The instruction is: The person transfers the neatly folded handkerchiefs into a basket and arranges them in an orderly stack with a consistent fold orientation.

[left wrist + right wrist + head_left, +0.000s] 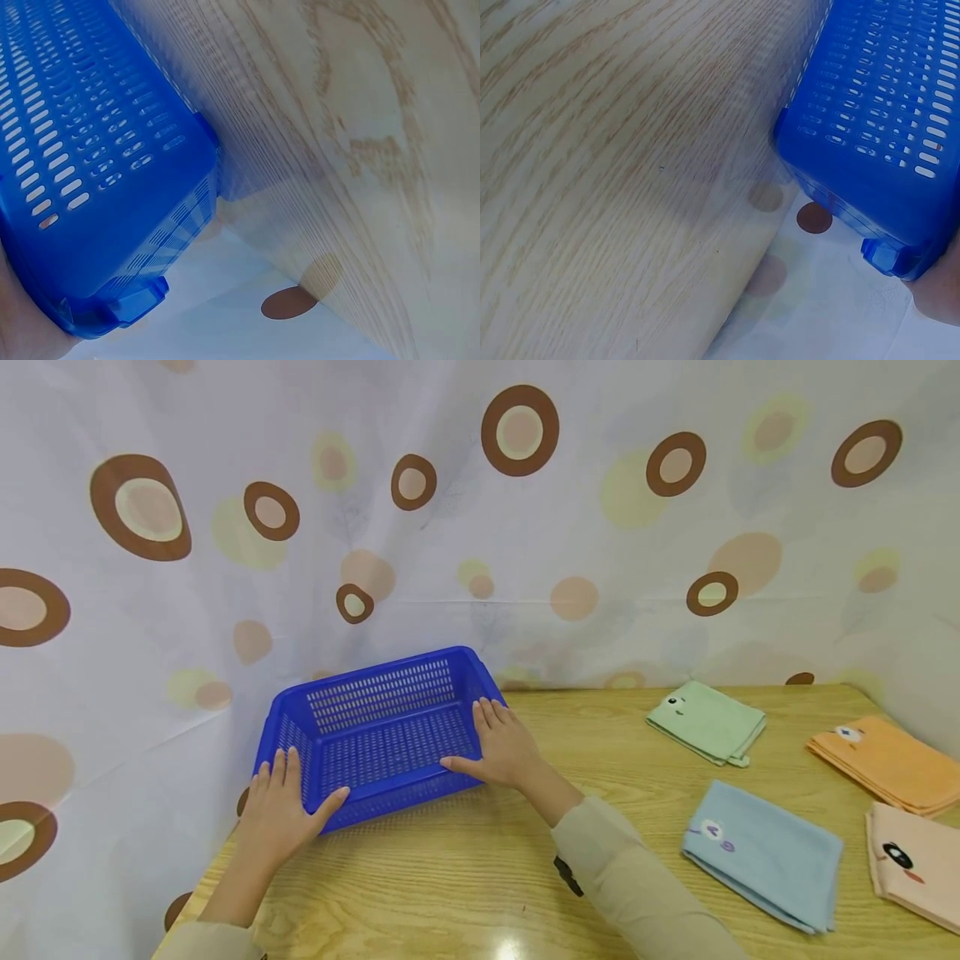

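A blue plastic basket (386,747) with slotted walls stands at the left of the wooden table, nothing inside it. My left hand (277,810) rests on its left front corner, fingers straight along the left rim and thumb on the front rim. At the right end, my right hand (506,747) lies on the rim with fingers extended and thumb towards the front edge. Both wrist views show the basket's outer slotted wall, the blue basket (112,217) in the left and the same basket (870,165) in the right, with only a bit of each hand visible.
On the table's right side lie several folded cloths: a green cloth (708,722), an orange cloth (892,764), a blue cloth (765,856) and a pink cloth (918,864) cut off by the frame. A curtain (465,535) with circle prints hangs behind the wooden table (420,893).
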{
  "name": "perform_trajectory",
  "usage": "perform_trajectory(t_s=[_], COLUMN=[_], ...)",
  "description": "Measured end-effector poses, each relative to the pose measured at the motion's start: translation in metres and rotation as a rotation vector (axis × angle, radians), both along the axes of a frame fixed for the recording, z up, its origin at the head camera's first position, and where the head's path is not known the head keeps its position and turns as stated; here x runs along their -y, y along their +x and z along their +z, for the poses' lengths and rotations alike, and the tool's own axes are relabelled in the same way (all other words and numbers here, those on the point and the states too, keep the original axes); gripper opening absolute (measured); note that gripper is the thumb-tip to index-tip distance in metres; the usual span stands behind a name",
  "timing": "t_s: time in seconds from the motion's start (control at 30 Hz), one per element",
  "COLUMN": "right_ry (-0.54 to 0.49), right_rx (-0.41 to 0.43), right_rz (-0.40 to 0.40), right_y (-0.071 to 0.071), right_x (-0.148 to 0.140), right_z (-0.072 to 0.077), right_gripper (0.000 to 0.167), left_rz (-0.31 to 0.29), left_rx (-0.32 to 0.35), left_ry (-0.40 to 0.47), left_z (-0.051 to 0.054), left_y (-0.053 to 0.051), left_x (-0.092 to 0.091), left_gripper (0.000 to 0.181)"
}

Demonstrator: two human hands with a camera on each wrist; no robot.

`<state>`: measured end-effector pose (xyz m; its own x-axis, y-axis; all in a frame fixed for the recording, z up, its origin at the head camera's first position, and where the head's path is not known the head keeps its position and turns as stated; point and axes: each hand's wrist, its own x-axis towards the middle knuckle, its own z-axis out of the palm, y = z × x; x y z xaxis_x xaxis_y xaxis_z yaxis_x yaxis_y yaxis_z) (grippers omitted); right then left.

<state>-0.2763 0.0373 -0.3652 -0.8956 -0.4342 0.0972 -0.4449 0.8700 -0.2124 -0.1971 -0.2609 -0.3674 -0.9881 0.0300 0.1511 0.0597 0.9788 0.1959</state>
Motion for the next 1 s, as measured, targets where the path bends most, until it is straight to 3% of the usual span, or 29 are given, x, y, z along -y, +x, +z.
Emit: perform_trajectory(t_s=[1.0], right_ry=[-0.001], right_rx=[-0.027], right_rz=[-0.028], right_y=[0.009], right_x=[-0.011], right_z=[-0.002], right_gripper=[0.099], left_rz=[-0.001], left_rx=[-0.016], left_ry=[-0.002], left_z=[-0.002], left_y=[0.002], left_x=[-0.009], left_gripper=[0.105])
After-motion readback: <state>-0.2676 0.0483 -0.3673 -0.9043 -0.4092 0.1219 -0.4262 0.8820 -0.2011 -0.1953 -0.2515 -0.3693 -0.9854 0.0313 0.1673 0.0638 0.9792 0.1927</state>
